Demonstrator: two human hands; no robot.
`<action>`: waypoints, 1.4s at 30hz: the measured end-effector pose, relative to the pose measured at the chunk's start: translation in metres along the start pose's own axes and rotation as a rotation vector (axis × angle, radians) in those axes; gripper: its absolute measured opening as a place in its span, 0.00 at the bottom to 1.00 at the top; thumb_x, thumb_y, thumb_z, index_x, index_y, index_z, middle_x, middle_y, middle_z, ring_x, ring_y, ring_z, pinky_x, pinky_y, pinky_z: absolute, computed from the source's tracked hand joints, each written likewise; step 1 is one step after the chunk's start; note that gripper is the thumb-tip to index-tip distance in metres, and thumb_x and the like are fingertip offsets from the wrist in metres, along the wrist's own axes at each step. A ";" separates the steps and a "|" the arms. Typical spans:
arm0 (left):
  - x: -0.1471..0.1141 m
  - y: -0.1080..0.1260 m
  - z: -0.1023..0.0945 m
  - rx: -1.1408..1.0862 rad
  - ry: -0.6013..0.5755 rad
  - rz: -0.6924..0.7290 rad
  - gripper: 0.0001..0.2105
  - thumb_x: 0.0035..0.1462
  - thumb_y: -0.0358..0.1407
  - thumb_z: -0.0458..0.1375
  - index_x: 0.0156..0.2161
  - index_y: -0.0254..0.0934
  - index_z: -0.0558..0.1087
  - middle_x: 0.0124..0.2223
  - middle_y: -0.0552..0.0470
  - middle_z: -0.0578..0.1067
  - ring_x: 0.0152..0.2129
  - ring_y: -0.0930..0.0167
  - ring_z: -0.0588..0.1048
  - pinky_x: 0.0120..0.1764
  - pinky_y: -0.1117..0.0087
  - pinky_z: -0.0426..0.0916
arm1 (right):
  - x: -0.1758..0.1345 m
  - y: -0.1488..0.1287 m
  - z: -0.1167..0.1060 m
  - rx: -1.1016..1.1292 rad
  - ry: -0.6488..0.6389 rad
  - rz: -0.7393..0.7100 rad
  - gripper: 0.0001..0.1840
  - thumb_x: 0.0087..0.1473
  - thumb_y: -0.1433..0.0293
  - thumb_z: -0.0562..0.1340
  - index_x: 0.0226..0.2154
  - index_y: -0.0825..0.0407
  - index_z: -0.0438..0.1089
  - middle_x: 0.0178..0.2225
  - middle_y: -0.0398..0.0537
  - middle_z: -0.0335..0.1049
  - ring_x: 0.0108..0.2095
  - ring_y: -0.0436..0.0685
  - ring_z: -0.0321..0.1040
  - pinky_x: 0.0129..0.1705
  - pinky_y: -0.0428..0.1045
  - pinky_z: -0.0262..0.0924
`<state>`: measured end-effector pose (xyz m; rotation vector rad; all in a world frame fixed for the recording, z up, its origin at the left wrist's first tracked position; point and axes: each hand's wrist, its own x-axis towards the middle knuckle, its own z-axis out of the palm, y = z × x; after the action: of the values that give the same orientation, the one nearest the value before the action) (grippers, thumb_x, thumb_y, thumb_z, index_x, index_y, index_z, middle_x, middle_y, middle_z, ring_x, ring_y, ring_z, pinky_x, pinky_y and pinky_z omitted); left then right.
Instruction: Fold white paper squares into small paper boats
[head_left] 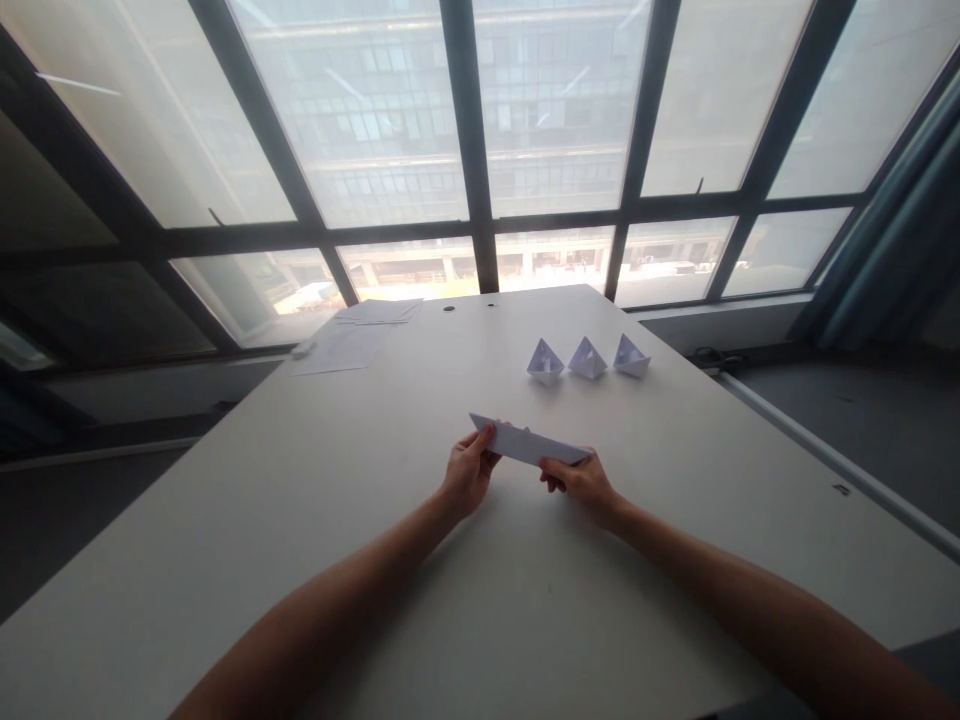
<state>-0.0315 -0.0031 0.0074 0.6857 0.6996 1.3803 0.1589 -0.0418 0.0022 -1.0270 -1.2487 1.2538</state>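
Note:
A folded white paper boat [517, 442], long and narrow with pointed ends, is held above the table. My left hand [470, 468] pinches its left end, thumb on the near side. At the right end my right hand [581, 481] grips it, with the thumb along the lower edge and the fingers curled beneath. The boat tilts down toward the right. A small peak shows over its upper edge; the far side is hidden. Beyond my hands stand three finished-looking paper boats in a row: a left one [545, 364], a middle one [587, 359] and a right one [631, 357].
Loose white paper sheets [341, 350] lie at the far left of the white table [360, 480], with a small pale object [303, 350] beside them. Large windows [390, 120] rise behind the table. A blue curtain [885, 210] hangs at the right.

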 end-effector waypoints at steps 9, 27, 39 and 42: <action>0.009 0.003 -0.011 -0.045 0.063 0.024 0.08 0.55 0.35 0.64 0.38 0.32 0.77 0.42 0.46 0.79 0.39 0.68 0.77 0.46 0.67 0.72 | -0.001 -0.007 -0.004 -0.040 -0.002 0.020 0.19 0.43 0.58 0.69 0.15 0.55 0.70 0.14 0.44 0.66 0.16 0.48 0.57 0.18 0.45 0.51; -0.009 -0.007 0.003 0.095 0.005 -0.118 0.16 0.46 0.35 0.71 0.40 0.32 0.77 0.44 0.44 0.78 0.40 0.66 0.77 0.48 0.64 0.73 | 0.006 -0.005 -0.012 -0.045 0.125 -0.138 0.24 0.54 0.54 0.62 0.18 0.56 0.73 0.14 0.44 0.65 0.16 0.47 0.56 0.19 0.45 0.50; -0.010 -0.003 0.005 0.345 -0.087 -0.124 0.18 0.44 0.38 0.71 0.39 0.30 0.78 0.42 0.40 0.79 0.39 0.61 0.77 0.41 0.61 0.74 | 0.016 -0.016 -0.037 -0.161 0.081 -0.169 0.22 0.54 0.54 0.61 0.27 0.56 0.76 0.24 0.49 0.73 0.24 0.53 0.67 0.23 0.45 0.56; -0.012 -0.003 0.007 0.404 -0.202 -0.105 0.17 0.45 0.39 0.70 0.38 0.29 0.77 0.39 0.40 0.79 0.37 0.61 0.77 0.42 0.59 0.73 | 0.009 -0.022 -0.031 -0.380 -0.098 -0.217 0.16 0.53 0.59 0.63 0.26 0.55 0.77 0.24 0.48 0.75 0.24 0.53 0.67 0.25 0.46 0.57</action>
<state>-0.0250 -0.0154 0.0099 1.0756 0.8490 1.0629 0.1908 -0.0317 0.0220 -1.0702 -1.6700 0.9284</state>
